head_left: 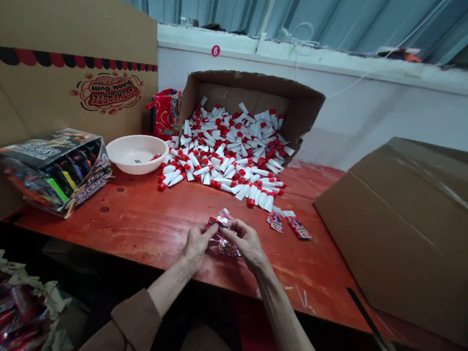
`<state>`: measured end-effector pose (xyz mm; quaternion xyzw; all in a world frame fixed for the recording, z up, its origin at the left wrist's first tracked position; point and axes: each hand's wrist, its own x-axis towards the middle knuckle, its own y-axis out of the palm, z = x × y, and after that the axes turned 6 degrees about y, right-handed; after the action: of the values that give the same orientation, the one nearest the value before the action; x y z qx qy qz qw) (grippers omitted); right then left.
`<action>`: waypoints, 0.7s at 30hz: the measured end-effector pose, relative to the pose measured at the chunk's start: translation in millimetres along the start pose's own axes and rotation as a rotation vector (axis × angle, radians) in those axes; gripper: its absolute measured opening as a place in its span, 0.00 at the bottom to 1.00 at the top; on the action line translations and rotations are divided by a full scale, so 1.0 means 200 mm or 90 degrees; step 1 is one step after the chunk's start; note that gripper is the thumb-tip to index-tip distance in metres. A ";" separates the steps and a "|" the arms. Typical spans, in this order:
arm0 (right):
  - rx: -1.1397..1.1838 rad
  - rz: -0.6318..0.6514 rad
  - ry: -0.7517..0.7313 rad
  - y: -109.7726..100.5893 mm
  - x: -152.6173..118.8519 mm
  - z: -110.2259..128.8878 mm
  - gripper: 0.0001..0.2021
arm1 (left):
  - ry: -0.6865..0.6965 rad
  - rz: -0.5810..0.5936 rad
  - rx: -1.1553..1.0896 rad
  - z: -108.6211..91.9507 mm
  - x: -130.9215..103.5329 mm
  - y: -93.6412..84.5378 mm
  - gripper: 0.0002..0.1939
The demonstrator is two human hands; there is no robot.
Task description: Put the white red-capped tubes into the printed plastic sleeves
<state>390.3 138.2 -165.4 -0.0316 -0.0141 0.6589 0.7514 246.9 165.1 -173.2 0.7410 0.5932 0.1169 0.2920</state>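
My left hand and my right hand meet above the front of the red table. Both are closed, with thumbs and fingers pinching a small colourful printed packet. Part of the packet shows below my fingers, and a clear and white end sticks out above them; my fingers hide its middle. Two similar printed packets, one beside the other, lie to the right of my hands. Beyond them, a heap of white tubes with red caps spills onto the table.
The tubes pour from a tipped cardboard box. Left of it stand a pale plastic bowl, a red bag and a display box. A large carton bounds the right side. A torn-edged box holds red packages at lower left.
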 end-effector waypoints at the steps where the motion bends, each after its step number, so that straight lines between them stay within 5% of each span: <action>1: -0.008 -0.018 0.002 -0.01 0.01 0.00 0.20 | 0.007 -0.011 0.011 0.00 0.01 0.01 0.25; 7: -0.114 -0.035 -0.036 -0.03 0.05 0.00 0.23 | 0.040 -0.009 0.052 0.00 0.04 0.06 0.24; 11: -0.253 0.005 -0.062 -0.19 0.20 -0.01 0.24 | 0.001 0.008 -0.016 -0.03 0.07 0.06 0.22; 13: -0.362 -0.115 -0.061 -0.35 0.33 -0.03 0.21 | -0.019 0.012 -0.066 -0.04 0.08 0.03 0.21; 16: -0.581 -0.452 0.082 -0.60 0.50 -0.09 0.18 | -0.047 0.017 -0.148 -0.06 0.10 -0.01 0.20; 21: -0.619 -0.475 0.109 -0.80 0.62 -0.17 0.19 | -0.101 0.007 -0.245 -0.09 0.13 -0.04 0.16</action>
<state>567.8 238.7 -191.2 -0.4160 -0.2622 0.2649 0.8295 238.7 195.1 -167.7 0.6815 0.5312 0.1706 0.4735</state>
